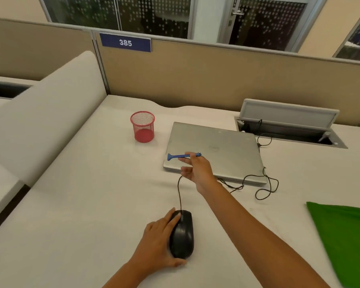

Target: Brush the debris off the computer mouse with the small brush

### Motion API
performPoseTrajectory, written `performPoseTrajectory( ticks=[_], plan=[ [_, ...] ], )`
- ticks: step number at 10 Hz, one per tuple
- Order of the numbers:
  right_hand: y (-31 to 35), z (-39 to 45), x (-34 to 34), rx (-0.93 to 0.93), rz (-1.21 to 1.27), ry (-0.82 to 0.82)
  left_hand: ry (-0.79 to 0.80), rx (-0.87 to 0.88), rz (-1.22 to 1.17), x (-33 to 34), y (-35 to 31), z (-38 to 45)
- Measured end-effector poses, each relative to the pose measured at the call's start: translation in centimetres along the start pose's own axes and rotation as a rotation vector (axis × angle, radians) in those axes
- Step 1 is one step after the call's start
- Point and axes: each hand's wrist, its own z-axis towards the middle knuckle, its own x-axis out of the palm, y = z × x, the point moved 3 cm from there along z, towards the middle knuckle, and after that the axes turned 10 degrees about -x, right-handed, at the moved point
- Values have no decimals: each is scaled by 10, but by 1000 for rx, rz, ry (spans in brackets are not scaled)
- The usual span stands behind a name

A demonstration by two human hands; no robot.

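Note:
A black wired computer mouse point(182, 235) lies on the white desk near the front. My left hand point(157, 244) grips it from the left, with the fingers along its side and the thumb at its rear. The small blue brush point(178, 156) lies across the front left part of a shut grey laptop point(222, 148). My right hand point(195, 168) reaches over the laptop's front edge, its fingers straight and spread. The fingertips touch the brush's right part, and no finger is curled around it.
A red mesh pen cup point(143, 126) stands left of the laptop. A green cloth point(341, 235) lies at the right front. Black cables point(266, 183) loop by the laptop's right side. An open cable hatch point(289, 127) sits at the back right, under a partition wall.

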Motion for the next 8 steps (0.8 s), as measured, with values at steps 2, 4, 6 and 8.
performPoseTrajectory(
  ticks=[2, 4, 6, 8],
  plan=[
    [30, 54, 69, -121, -59, 42, 4, -3, 16, 4, 4, 0],
    [43, 103, 110, -122, 7, -3, -32, 34, 65, -3, -3, 1],
    [40, 130, 139, -108, -52, -11, -78, -11, 111, -11, 0, 11],
    [22, 125, 138, -97, -213, 16, -147, -151, 182, -27, 1, 2]
  ],
)
